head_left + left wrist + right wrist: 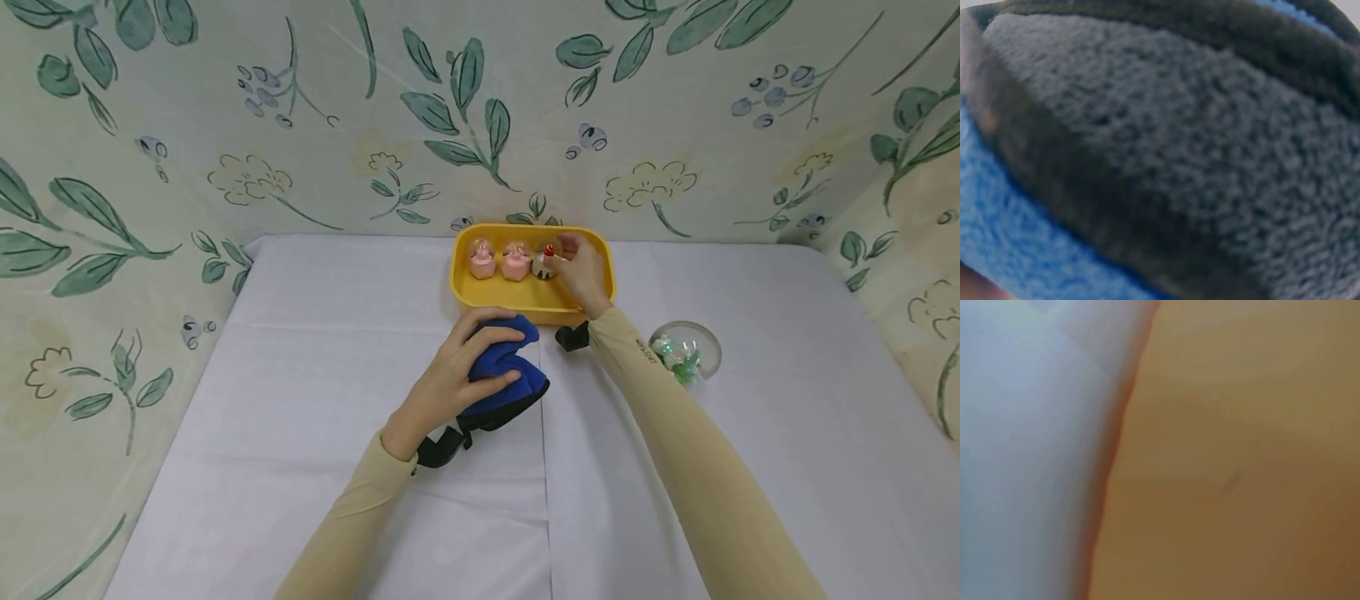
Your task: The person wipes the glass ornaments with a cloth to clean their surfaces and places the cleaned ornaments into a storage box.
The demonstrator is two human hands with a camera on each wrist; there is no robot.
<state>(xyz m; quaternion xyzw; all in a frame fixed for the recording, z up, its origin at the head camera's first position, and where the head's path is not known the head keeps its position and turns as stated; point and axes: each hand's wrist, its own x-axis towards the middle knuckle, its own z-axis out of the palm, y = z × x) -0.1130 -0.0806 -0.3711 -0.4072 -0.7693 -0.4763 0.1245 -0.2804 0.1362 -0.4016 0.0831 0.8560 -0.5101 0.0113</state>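
In the head view my left hand (448, 371) grips a folded blue cloth (498, 362) with black edging, held over the white tabletop in front of the tray. The left wrist view is filled by this cloth's grey side (1197, 137) and dark border. A yellow tray (487, 298) stands at the back of the table. My right hand (587, 273) reaches into its right end, thumb and fingers pinching a small white figure (542, 267) with a red top. To the left sit two pink figures (482, 263). Up close, the right wrist view has the yellow tray wall (1229, 437).
Right of the tray, near my right forearm, lies a clear round dish (718, 354) with green and clear small pieces (678, 358). White cloth (337, 333) covers the table. A leaf-patterned curtain (337, 125) hangs behind. Black wrist camera mounts (441, 448) hang under my wrists.
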